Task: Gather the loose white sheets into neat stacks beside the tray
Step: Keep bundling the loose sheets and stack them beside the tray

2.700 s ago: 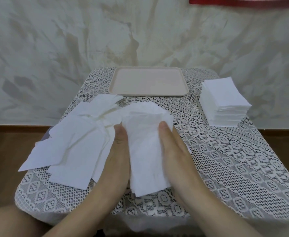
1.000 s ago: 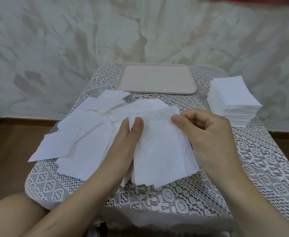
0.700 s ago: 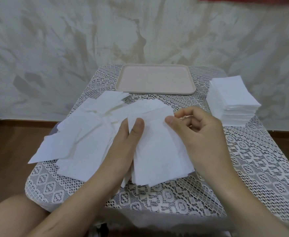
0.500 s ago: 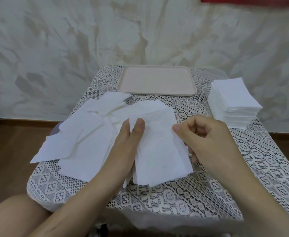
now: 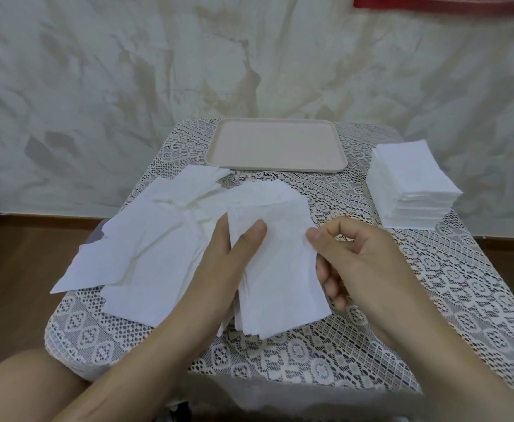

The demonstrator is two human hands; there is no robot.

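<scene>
White paper sheets in a thin bundle are sitting clamped by my left hand, thumb on top. My right hand, fingers curled, is touching the bundle's edge; I cannot tell whether it is pinching. Right of the grip, one tall white stack is standing finished near the beige rectangular tray. Left of the grip, scattered white sheets are waiting.

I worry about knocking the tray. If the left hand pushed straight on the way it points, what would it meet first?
Probably not the tray at once: the left hand, gripping a bundle of sheets, would first run into loose sheets lying just beyond it.
</scene>
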